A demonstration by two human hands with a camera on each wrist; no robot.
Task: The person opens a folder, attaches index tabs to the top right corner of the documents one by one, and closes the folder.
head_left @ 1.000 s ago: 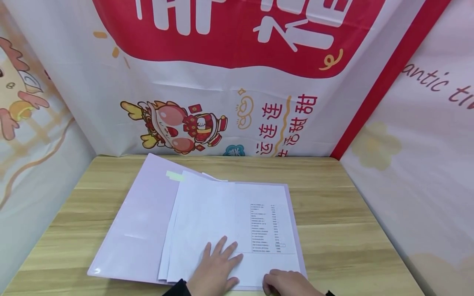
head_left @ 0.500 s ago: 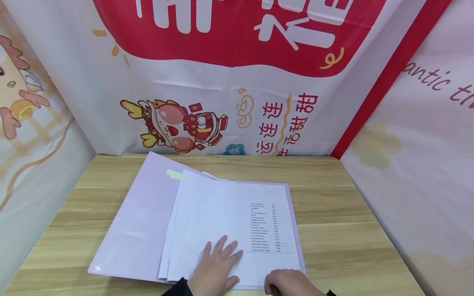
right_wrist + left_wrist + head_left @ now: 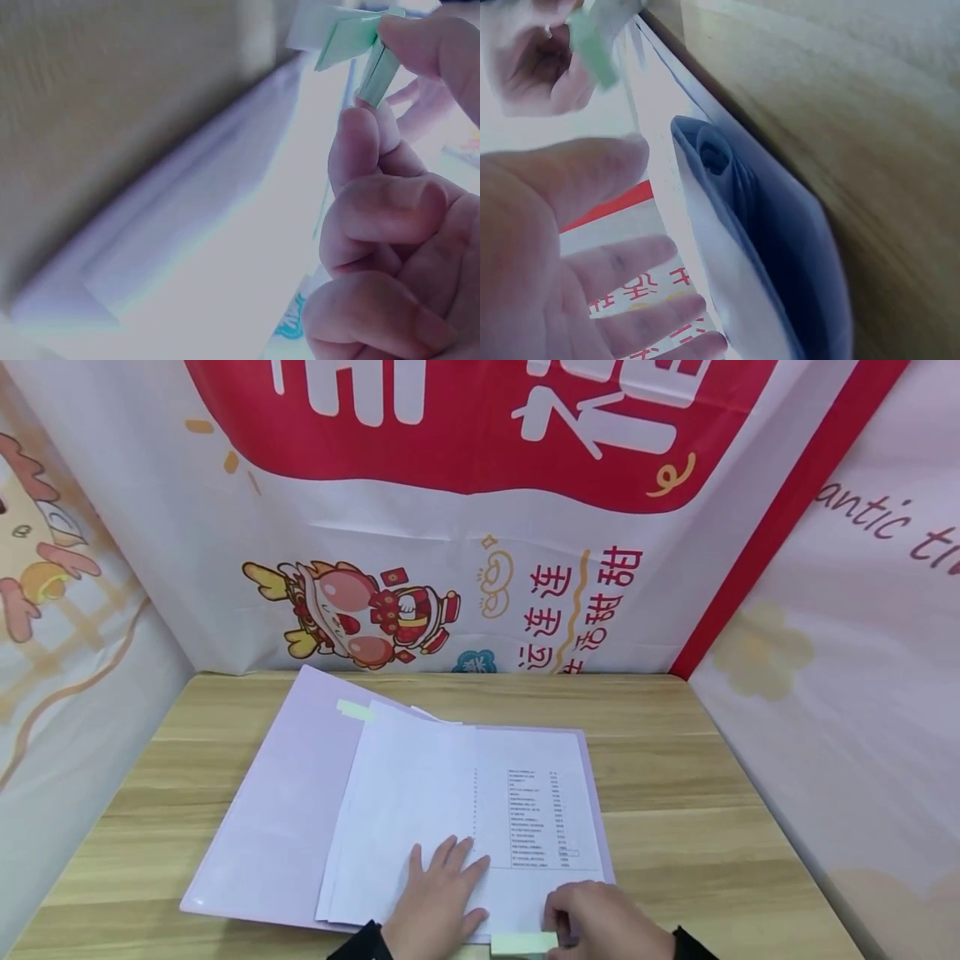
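Papers (image 3: 412,785) in open folder (image 3: 258,827) on counter (image 3: 697,827) are seemingly steadied by spread left hand (image 3: 433,897); green pad (image 3: 522,945), leaves too blurred to count, is pinched by right hand (image 3: 609,920) at near edge.

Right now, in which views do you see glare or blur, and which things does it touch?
Head view: mostly clear, with a faint glint at the near left corner of the lilac folder; left wrist view: the right hand and green sticky notes look blurred; right wrist view: glare washes out the white paper, and the wooden table looks soft.
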